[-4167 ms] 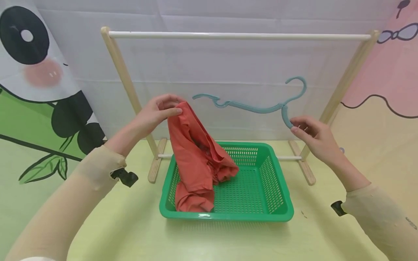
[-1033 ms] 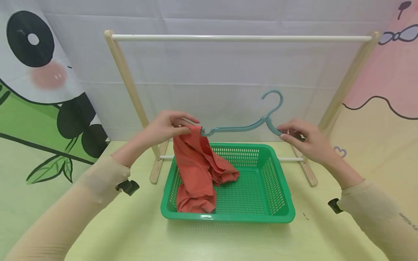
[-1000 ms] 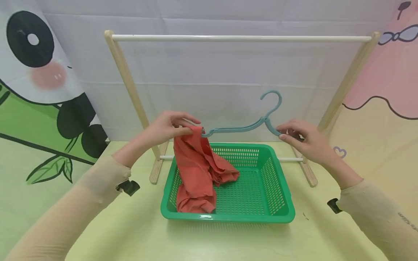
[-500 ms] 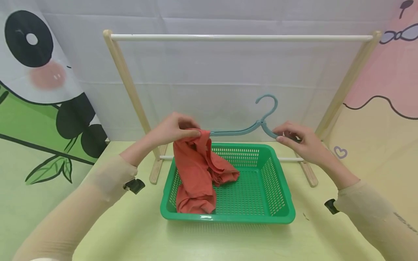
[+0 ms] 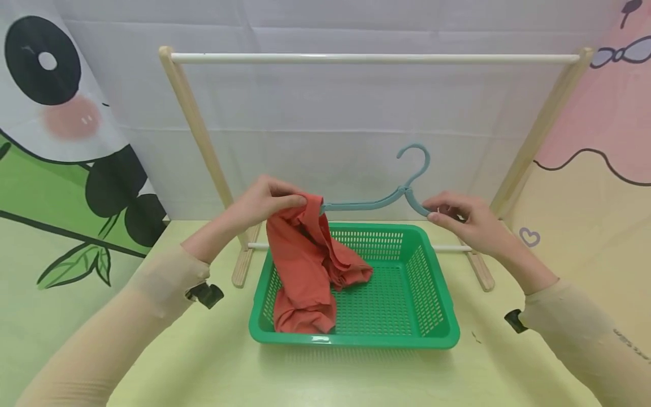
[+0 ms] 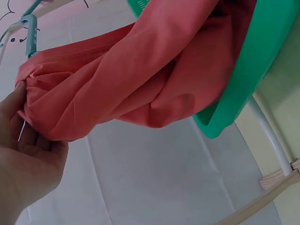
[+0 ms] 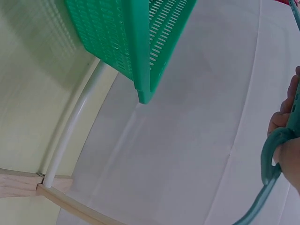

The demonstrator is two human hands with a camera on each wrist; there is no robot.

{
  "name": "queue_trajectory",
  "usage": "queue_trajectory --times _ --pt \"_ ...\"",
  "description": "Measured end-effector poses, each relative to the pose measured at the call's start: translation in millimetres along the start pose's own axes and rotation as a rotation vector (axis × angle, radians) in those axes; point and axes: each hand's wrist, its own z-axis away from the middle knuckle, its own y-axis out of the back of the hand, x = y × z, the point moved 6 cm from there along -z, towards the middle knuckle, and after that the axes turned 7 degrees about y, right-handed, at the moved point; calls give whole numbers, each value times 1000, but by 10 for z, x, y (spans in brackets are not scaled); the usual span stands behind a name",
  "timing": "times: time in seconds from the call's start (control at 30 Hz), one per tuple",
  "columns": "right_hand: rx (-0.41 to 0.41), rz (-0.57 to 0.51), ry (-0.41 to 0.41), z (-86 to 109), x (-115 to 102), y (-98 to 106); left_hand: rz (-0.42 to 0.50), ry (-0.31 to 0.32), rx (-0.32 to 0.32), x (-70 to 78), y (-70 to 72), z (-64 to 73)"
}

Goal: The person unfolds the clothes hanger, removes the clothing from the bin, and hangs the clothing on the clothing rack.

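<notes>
My left hand (image 5: 267,200) pinches the top edge of a red garment (image 5: 305,260) between thumb and fingers. The cloth hangs from there into a green basket (image 5: 353,339), its lower part bunched on the basket's left side. A blue-green clothes hanger (image 5: 366,206) is held by its right arm in my right hand (image 5: 463,219), hook upward. The hanger's left end goes into the garment's opening beside my left fingers and is hidden by the cloth. In the right wrist view, fingers wrap the hanger (image 7: 269,173) close to its notch.
Behind the basket stands a rack with a white top rail (image 5: 376,59) and wooden posts (image 5: 195,121). Its wooden feet (image 5: 246,263) rest on the pale yellow table (image 5: 325,379). A white cloth backdrop (image 5: 325,102) with printed cartoon figures closes off the back.
The hanger has come down and leftward, and its left tip has slid into the garment's opening. My left hand has lowered the cloth and shifted right; the basket stays in place.
</notes>
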Motion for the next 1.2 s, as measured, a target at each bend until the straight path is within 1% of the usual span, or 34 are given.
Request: queue_trajectory --times 0.07,0.2,0.27,0.33,0.43,0.5,0.6,0.7,0.73,0.8,0.9,1.0,1.03,1.1,1.13,1.2 --pt "-8 11 1 -11 -3 -21 9 18 19 9 9 4" --pt "-32 35 9 -32 -18 -62 -7 18 40 77 3 9" --pt "-46 45 11 -35 -21 -75 10 2 50 128 2 5" --pt "-55 46 1 -35 -21 -77 52 -18 67 191 23 5" --pt "-36 13 -34 -40 -37 -33 85 -69 109 314 100 9" --pt "4 -26 -47 -55 -61 28 55 -100 141 401 171 11" --pt "69 -64 -34 -91 -105 143 -74 -151 174 528 261 8" --pt "92 -59 -25 -113 -114 218 -176 -162 154 590 297 0" --pt "85 -50 -31 -113 -111 228 -197 -160 142 598 297 -2" --pt "54 -18 -45 -107 -98 215 -205 -140 115 574 281 -15" --pt "-31 10 -53 -97 -68 110 -165 -100 95 496 229 -36" --pt "-93 7 -9 -116 -60 -27 -107 -75 106 439 180 -48" --pt "-101 -6 0 -125 -62 -58 -91 -69 108 431 167 -51" --pt "-101 -25 7 -144 -74 -83 -94 -74 110 435 152 -54" --pt "-88 -35 6 -156 -82 -73 -112 -83 105 442 146 -55" --pt "-58 -47 -29 -167 -87 -24 -151 -103 82 451 140 -59"
